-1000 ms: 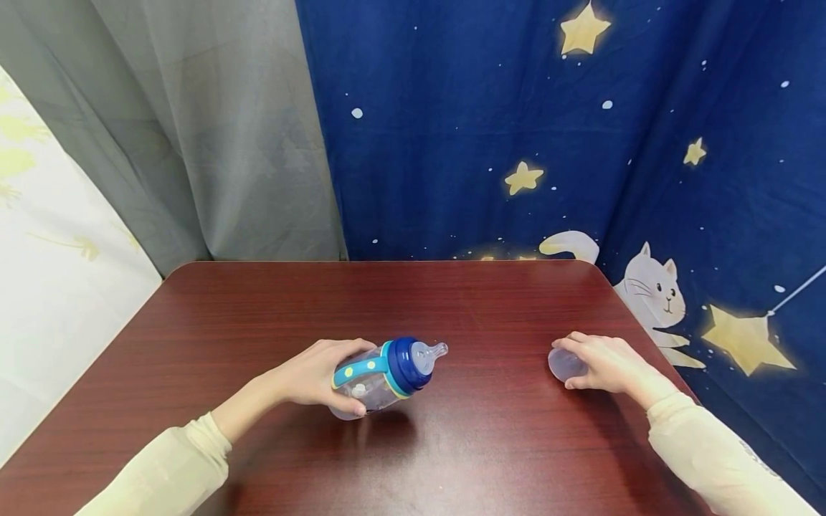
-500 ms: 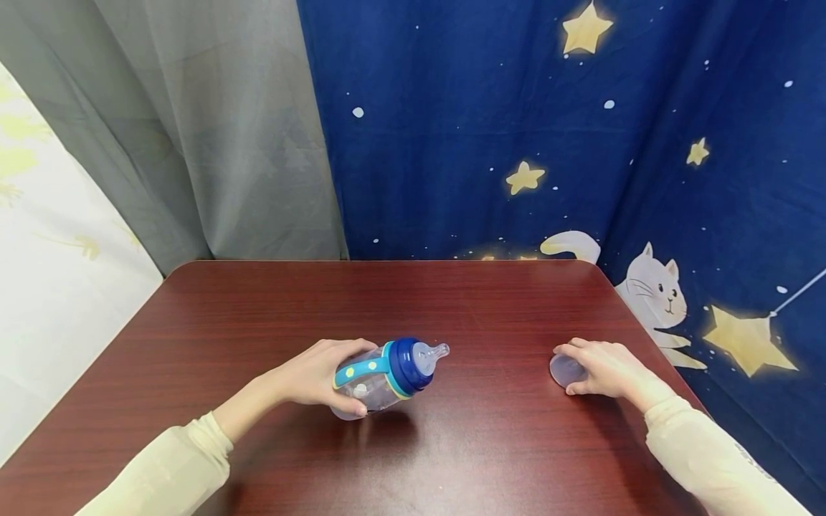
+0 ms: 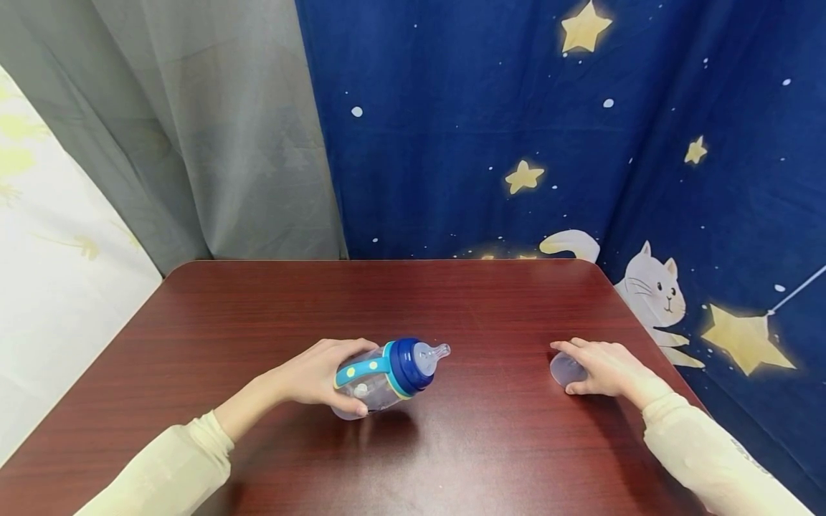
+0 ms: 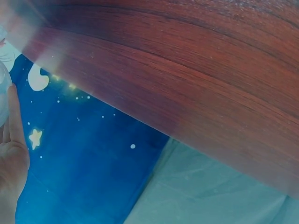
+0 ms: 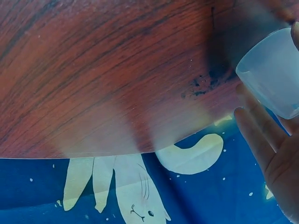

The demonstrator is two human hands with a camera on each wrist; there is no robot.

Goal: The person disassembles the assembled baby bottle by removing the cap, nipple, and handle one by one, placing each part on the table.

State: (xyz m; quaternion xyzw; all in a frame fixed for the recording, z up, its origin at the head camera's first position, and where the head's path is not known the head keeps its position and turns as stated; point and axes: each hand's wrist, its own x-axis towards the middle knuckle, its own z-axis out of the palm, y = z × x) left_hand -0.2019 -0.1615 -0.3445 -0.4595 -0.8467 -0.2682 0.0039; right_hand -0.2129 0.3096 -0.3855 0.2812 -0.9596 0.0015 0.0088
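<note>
My left hand (image 3: 325,374) grips a clear baby bottle (image 3: 381,393) round its lower body, seen left of centre in the head view. The bottle is tilted on its side, with its teat (image 3: 431,355) pointing right. It has a dark blue collar and a teal handle with yellow dots. Out to the right, my right hand (image 3: 603,367) holds a small translucent cap (image 3: 568,370) between thumb and fingers, low over the table. The right wrist view shows the same cap (image 5: 271,72) at its right edge. Only a sliver of the bottle (image 4: 3,95) shows in the left wrist view.
A dark red wood-grain table (image 3: 413,301) lies under both hands. Behind its far edge hang a grey curtain (image 3: 252,143) and a blue curtain (image 3: 452,143) with stars and a white cat. Pale patterned cloth (image 3: 58,272) hangs at the left.
Both hands keep their holds and stay almost in place. The index finger of my right hand reaches out a little straighter over the cap.
</note>
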